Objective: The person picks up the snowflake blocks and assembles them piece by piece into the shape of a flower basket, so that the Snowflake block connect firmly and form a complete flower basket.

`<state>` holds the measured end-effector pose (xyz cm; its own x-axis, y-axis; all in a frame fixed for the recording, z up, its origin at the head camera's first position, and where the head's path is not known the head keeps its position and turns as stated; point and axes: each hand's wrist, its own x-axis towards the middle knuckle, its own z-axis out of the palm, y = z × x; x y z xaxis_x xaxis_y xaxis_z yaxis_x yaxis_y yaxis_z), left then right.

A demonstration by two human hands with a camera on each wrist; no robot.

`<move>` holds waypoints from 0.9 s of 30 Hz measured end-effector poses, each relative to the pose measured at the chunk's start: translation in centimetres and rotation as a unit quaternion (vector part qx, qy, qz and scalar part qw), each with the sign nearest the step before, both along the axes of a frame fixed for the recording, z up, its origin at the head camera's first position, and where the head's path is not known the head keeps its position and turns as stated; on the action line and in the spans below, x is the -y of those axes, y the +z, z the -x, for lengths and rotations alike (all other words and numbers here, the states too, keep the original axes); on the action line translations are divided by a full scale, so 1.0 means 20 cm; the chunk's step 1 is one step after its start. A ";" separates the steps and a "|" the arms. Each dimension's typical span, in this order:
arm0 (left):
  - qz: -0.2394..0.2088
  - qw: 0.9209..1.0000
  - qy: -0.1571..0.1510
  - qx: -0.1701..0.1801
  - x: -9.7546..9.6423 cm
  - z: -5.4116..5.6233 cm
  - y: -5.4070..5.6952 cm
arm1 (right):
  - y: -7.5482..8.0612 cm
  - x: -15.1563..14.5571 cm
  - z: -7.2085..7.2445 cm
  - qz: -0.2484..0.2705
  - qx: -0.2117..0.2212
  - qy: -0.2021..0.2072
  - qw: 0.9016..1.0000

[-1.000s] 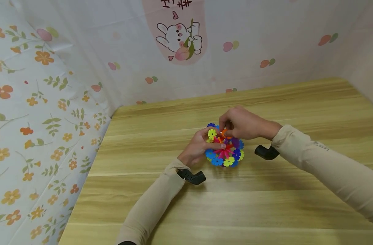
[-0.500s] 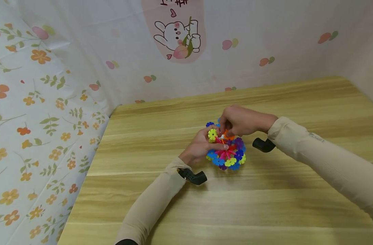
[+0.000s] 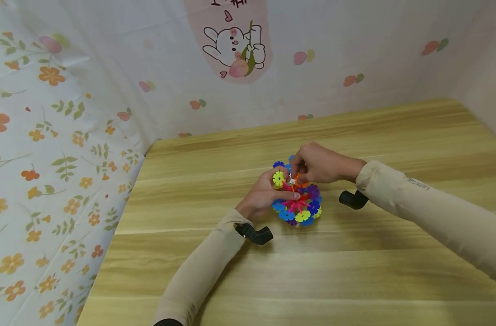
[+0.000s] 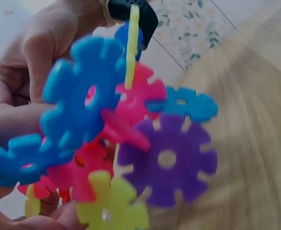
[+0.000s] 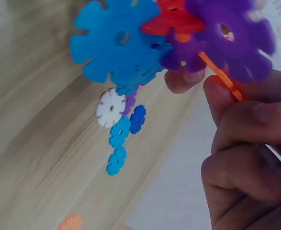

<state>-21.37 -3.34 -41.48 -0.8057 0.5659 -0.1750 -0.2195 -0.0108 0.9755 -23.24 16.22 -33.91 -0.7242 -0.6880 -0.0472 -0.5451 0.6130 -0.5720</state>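
Observation:
A round cluster of interlocking snowflake discs (image 3: 298, 206) in blue, pink, purple and yellow is above the table. My left hand (image 3: 261, 195) holds it from the left, its thumb lying across the pink middle. On the upper right, my right hand (image 3: 324, 163) pinches an orange disc (image 3: 301, 182), seen edge-on in the right wrist view beside a purple disc (image 5: 248, 50). Blue discs (image 4: 85, 91) and a purple disc (image 4: 183, 158) face the left wrist camera. Parts of the cluster are hidden behind the fingers.
In the right wrist view, a white disc (image 5: 104, 112) and several blue discs (image 5: 118, 132) appear farther off; whether they lie on the table or join the cluster I cannot tell. The wooden table (image 3: 333, 271) meets patterned cloth (image 3: 166, 59) at the back and left.
Both hands stay at the cluster with nearly the same grips. The cluster has shifted and tilted slightly, and a white piece now shows more clearly beside my right fingertips.

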 end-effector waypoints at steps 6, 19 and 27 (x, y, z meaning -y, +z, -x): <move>0.058 0.997 0.022 -0.036 0.03 0.04 0.04 | -0.04 -0.05 0.01 0.029 -0.001 -0.072 0.997; -0.001 0.991 0.132 -0.030 0.03 0.08 0.04 | -0.27 -0.08 -0.17 0.291 0.305 -0.230 0.877; -0.019 0.985 0.164 -0.042 -0.03 0.06 0.03 | -0.31 0.04 -0.19 0.393 0.308 -0.310 0.809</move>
